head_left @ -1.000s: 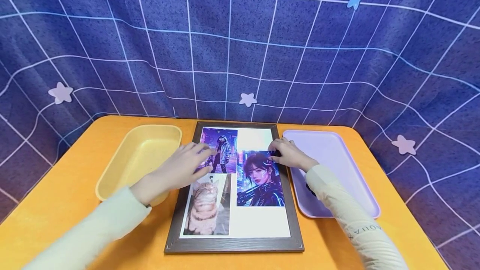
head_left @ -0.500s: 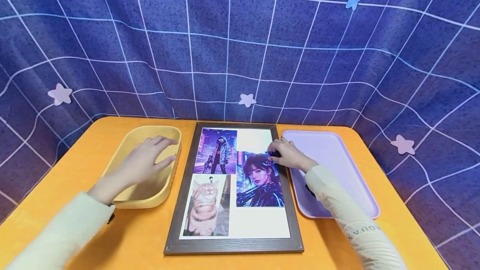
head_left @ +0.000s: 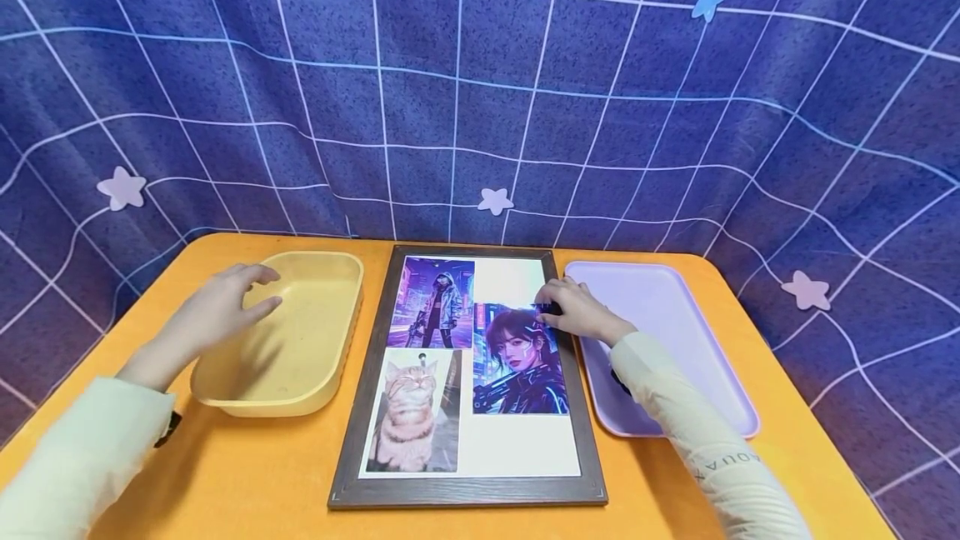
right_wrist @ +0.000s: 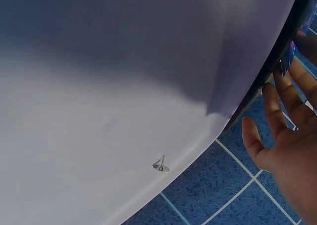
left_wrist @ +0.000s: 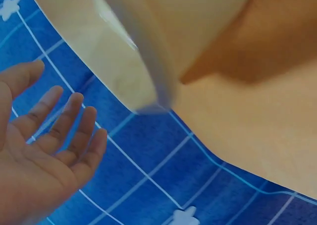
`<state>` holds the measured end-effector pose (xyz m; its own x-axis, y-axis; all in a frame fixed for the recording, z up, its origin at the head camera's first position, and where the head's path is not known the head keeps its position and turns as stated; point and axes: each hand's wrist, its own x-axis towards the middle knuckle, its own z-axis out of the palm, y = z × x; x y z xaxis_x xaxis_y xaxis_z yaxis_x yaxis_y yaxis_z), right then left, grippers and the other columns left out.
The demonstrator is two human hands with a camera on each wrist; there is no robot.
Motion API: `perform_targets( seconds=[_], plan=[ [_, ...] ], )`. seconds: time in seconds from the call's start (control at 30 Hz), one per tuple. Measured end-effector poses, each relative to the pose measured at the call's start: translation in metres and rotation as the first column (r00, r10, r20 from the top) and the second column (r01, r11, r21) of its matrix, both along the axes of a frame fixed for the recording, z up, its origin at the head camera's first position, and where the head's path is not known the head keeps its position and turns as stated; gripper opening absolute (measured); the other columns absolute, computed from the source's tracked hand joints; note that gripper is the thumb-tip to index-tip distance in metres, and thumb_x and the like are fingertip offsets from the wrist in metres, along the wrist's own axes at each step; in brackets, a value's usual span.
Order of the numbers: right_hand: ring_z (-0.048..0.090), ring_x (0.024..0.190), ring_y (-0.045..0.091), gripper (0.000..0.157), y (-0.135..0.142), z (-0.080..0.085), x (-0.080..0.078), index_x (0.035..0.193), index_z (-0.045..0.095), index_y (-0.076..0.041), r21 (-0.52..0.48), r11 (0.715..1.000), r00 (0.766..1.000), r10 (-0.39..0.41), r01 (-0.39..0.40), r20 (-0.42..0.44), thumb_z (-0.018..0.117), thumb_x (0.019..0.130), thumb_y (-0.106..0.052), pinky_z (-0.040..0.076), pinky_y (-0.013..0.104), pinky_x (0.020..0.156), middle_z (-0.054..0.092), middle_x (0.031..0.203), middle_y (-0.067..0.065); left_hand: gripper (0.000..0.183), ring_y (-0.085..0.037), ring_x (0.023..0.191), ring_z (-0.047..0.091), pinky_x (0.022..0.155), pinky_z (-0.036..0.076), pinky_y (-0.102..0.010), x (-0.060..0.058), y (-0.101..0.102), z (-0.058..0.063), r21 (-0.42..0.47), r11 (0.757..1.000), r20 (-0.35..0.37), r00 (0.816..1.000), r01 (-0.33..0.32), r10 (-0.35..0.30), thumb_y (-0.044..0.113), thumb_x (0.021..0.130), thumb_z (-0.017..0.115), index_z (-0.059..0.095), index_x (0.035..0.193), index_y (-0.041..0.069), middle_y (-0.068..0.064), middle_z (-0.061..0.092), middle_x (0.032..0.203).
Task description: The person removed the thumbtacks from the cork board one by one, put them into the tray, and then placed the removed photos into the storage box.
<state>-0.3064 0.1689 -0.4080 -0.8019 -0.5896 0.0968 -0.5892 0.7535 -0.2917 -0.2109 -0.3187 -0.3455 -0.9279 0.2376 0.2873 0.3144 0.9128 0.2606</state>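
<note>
My left hand (head_left: 213, 311) hovers over the left side of the yellow tub (head_left: 330, 340); its fingers are spread and hold nothing in the left wrist view. At the upper right corner of a photo print (head_left: 517, 365) of an armed figure, my right hand (head_left: 581, 308) pinches the corner between thumb and fingertips, partly hidden. That print lies on a white board (head_left: 517, 448) with a dark frame. On its left half are a print of a hooded figure (head_left: 438, 307) and a cat photo (head_left: 412, 423) with a dark pin (head_left: 422, 355) at its top.
Right of the board, under my right forearm, lies a purple tray (head_left: 660, 298). A thumbtack (right_wrist: 161, 165) sits near its rim. The orange table (head_left: 262, 473) carries everything, and a blue gridded curtain (head_left: 420, 90) hangs behind.
My left hand has left the hooded-figure print and moved left across to the far side of the yellow tub. The right hand has stayed at the print's corner.
</note>
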Motion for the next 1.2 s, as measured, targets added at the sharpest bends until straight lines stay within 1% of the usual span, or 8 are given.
perform_targets(
  seconds=[0.3, 0.5, 0.6, 0.77, 0.87, 0.93, 1.03, 1.2],
  plan=[
    [0.049, 0.107, 0.03, 0.023, 0.001, 0.0, 0.001, 0.103, 0.064, -0.009, -0.007, 1.0, 1.0, -0.008, 0.008, 0.006, 0.065, 0.084, -0.022, 0.033, 0.056, 0.09, 0.06, 0.104, 0.006, 0.037, -0.047, 0.086, 0.058, 0.074, 0.046, -0.053, -0.007, -0.032, 0.003, 0.09, 0.988, 0.097, 0.988, -0.125, 0.117, 0.019, 0.086, 0.061, 0.052, 0.107, -0.01, -0.033, 0.058, 0.1],
    [0.049, 0.105, 0.029, 0.022, 0.002, 0.001, 0.0, 0.102, 0.065, -0.009, -0.003, 1.0, 1.0, -0.006, 0.006, 0.002, 0.065, 0.084, -0.022, 0.034, 0.054, 0.087, 0.06, 0.104, 0.005, 0.042, -0.043, 0.089, 0.057, 0.067, 0.044, -0.04, -0.011, -0.048, 0.008, 0.061, 0.973, 0.257, 0.946, -0.221, 0.198, 0.029, 0.087, 0.057, 0.053, 0.106, -0.009, -0.03, 0.061, 0.097],
    [0.049, 0.104, 0.029, 0.021, 0.003, 0.001, -0.001, 0.101, 0.064, -0.01, 0.0, 1.0, 1.0, 0.0, 0.0, 0.003, 0.065, 0.084, -0.022, 0.034, 0.055, 0.087, 0.06, 0.102, 0.005, 0.049, -0.035, 0.086, 0.058, 0.065, 0.044, -0.032, -0.012, -0.055, 0.009, 0.083, 0.969, 0.431, 0.885, -0.232, 0.175, 0.035, 0.089, 0.053, 0.05, 0.11, -0.01, -0.029, 0.06, 0.1],
    [0.05, 0.102, 0.027, 0.021, 0.003, 0.001, -0.002, 0.101, 0.064, -0.01, 0.007, 1.0, 1.0, 0.008, -0.008, 0.007, 0.065, 0.084, -0.022, 0.035, 0.054, 0.087, 0.06, 0.1, 0.004, 0.057, -0.014, 0.086, 0.058, 0.07, 0.048, -0.031, -0.014, -0.064, 0.008, 0.173, 0.947, 0.693, 0.716, -0.269, 0.077, 0.039, 0.091, 0.049, 0.04, 0.119, -0.01, -0.015, 0.057, 0.103],
    [0.049, 0.101, 0.027, 0.02, 0.003, 0.001, -0.002, 0.101, 0.064, -0.01, 0.008, 1.0, 1.0, 0.01, -0.01, 0.003, 0.065, 0.084, -0.022, 0.035, 0.052, 0.085, 0.06, 0.1, 0.004, 0.054, -0.009, 0.082, 0.056, 0.073, 0.048, -0.032, -0.015, -0.066, 0.005, 0.215, 0.926, 0.779, 0.626, -0.311, 0.029, 0.041, 0.092, 0.048, 0.042, 0.118, -0.006, -0.003, 0.055, 0.095],
    [0.049, 0.101, 0.027, 0.02, 0.003, 0.001, -0.002, 0.101, 0.064, -0.01, 0.008, 1.0, 1.0, 0.012, -0.012, 0.001, 0.065, 0.084, -0.022, 0.035, 0.053, 0.086, 0.06, 0.1, 0.003, 0.049, -0.008, 0.077, 0.054, 0.074, 0.048, -0.031, -0.015, -0.068, 0.004, 0.242, 0.906, 0.814, 0.581, -0.346, 0.004, 0.041, 0.092, 0.049, 0.044, 0.116, -0.002, 0.002, 0.052, 0.089],
    [0.049, 0.101, 0.026, 0.02, 0.002, 0.0, -0.002, 0.101, 0.064, -0.01, 0.007, 1.0, 1.0, 0.014, -0.014, -0.001, 0.065, 0.084, -0.021, 0.035, 0.053, 0.086, 0.06, 0.1, 0.003, 0.045, -0.008, 0.074, 0.053, 0.075, 0.049, -0.032, -0.014, -0.07, 0.001, 0.275, 0.88, 0.841, 0.54, -0.387, -0.025, 0.039, 0.092, 0.05, 0.045, 0.115, 0.001, 0.003, 0.048, 0.087],
    [0.049, 0.099, 0.025, 0.02, 0.002, -0.001, -0.003, 0.101, 0.064, -0.01, 0.007, 1.0, 1.0, 0.014, -0.014, -0.005, 0.065, 0.085, -0.022, 0.035, 0.051, 0.084, 0.06, 0.099, 0.003, 0.044, -0.009, 0.077, 0.056, 0.077, 0.05, -0.031, -0.012, -0.073, -0.003, 0.321, 0.845, 0.861, 0.504, -0.427, -0.072, 0.036, 0.092, 0.05, 0.043, 0.117, 0.001, 0.003, 0.05, 0.089]
  ],
)
